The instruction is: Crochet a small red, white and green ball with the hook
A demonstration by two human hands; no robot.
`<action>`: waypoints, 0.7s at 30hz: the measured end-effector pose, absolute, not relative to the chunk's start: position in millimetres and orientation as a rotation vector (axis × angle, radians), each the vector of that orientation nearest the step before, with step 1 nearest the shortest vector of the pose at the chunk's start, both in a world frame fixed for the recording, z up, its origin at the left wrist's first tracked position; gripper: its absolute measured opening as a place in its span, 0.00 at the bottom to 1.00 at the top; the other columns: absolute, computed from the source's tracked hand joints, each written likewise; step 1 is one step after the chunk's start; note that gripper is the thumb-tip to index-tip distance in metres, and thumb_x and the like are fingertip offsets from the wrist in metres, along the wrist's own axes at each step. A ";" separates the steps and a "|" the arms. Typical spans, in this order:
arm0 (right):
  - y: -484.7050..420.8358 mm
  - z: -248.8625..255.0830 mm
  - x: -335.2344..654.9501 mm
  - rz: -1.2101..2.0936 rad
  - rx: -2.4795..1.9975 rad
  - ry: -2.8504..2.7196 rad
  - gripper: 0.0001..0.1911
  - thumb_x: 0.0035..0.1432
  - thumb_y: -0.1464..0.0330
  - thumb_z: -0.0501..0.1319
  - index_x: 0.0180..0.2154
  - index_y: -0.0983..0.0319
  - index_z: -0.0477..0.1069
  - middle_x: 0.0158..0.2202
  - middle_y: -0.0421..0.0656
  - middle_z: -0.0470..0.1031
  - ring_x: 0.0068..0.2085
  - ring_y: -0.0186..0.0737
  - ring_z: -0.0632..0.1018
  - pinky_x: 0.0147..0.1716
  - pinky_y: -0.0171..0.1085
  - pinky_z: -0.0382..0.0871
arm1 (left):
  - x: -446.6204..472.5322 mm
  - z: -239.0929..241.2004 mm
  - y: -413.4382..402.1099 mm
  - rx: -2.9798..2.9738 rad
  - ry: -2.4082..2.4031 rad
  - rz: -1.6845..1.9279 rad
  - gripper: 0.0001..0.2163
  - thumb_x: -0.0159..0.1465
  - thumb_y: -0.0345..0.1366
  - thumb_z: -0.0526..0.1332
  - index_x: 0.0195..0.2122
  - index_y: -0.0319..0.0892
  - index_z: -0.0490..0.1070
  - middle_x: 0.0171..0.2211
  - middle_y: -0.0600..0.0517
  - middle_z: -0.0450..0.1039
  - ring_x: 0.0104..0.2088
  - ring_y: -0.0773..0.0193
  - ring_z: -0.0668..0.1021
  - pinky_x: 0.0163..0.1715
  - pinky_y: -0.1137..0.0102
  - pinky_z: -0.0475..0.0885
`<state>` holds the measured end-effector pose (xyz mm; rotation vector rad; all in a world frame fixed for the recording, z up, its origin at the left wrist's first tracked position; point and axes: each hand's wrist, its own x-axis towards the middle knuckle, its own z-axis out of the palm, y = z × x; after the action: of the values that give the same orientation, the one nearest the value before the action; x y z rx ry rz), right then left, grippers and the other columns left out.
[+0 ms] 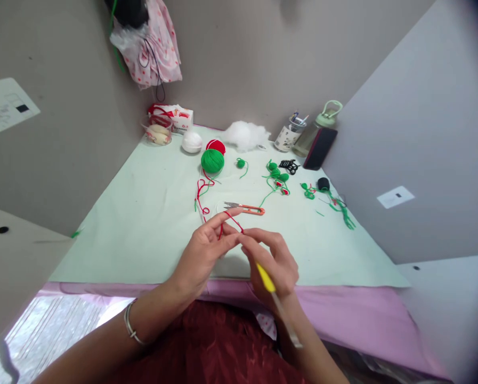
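Red yarn point(233, 219) loops over the raised index finger of my left hand point(207, 248), whose thumb pinches near the strand's end. My right hand point(273, 261) grips a crochet hook with a yellow handle point(265, 277); its pale rear end points down toward my wrist. The fingertips of both hands meet around a small bit of red work, mostly hidden by them. Just beyond my fingers lie orange thread snips point(251, 209). A loose red strand point(201, 194) runs from my left hand back toward the green yarn ball point(212, 161) and the red yarn ball point(216, 146).
Along the back stand a white yarn ball point(192, 142), white stuffing point(246, 135), a pen cup point(289, 135), a bottle point(313, 133) and a leaning phone point(321, 149). Small green crocheted pieces point(276, 174), a black claw clip point(290, 166) and yarn scraps point(346, 214) lie to the right.
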<state>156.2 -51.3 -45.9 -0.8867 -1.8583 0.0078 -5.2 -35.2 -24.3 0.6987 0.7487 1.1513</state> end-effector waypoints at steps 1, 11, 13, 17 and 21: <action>-51.2 -46.6 155.8 -0.035 -0.900 -1.850 0.22 0.66 0.78 0.65 0.56 0.52 0.80 0.51 0.47 0.82 0.48 0.44 0.84 0.44 0.42 0.81 | -5.1 -24.3 -34.7 0.641 0.711 1.104 0.21 0.59 0.38 0.77 0.54 0.45 0.83 0.27 0.57 0.70 0.26 0.71 0.63 0.31 0.72 0.61; -40.0 -29.6 153.9 0.751 -0.858 -1.336 0.09 0.72 0.67 0.63 0.42 0.54 0.84 0.40 0.43 0.84 0.38 0.40 0.82 0.37 0.40 0.77 | -4.9 -20.4 -34.6 0.583 0.657 1.079 0.15 0.58 0.35 0.77 0.47 0.46 0.86 0.29 0.57 0.74 0.25 0.73 0.65 0.44 0.69 0.70; -39.6 -28.9 152.5 0.711 -0.917 -1.353 0.08 0.71 0.68 0.64 0.41 0.55 0.84 0.39 0.42 0.85 0.38 0.40 0.82 0.38 0.39 0.77 | -3.4 -19.5 -36.2 0.640 0.683 1.080 0.15 0.58 0.36 0.77 0.47 0.46 0.86 0.32 0.54 0.78 0.31 0.69 0.72 0.41 0.70 0.69; -44.0 -31.4 150.9 0.628 -0.941 -1.439 0.11 0.71 0.71 0.62 0.43 0.53 0.84 0.36 0.41 0.84 0.34 0.37 0.81 0.35 0.38 0.77 | -2.2 -19.5 -35.9 0.728 0.743 1.146 0.13 0.60 0.37 0.76 0.46 0.45 0.86 0.32 0.53 0.79 0.34 0.66 0.74 0.36 0.71 0.66; -48.5 -41.2 149.1 0.171 -0.937 -1.686 0.17 0.68 0.74 0.65 0.52 0.49 0.83 0.46 0.46 0.84 0.44 0.44 0.84 0.40 0.43 0.81 | -0.4 -21.9 -33.7 0.608 0.732 1.150 0.17 0.56 0.37 0.79 0.47 0.43 0.86 0.27 0.56 0.74 0.28 0.71 0.69 0.36 0.72 0.66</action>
<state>149.1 -48.5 -41.2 -0.9366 -1.6864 0.1714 -0.4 -33.7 -21.9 0.6084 0.7321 1.1503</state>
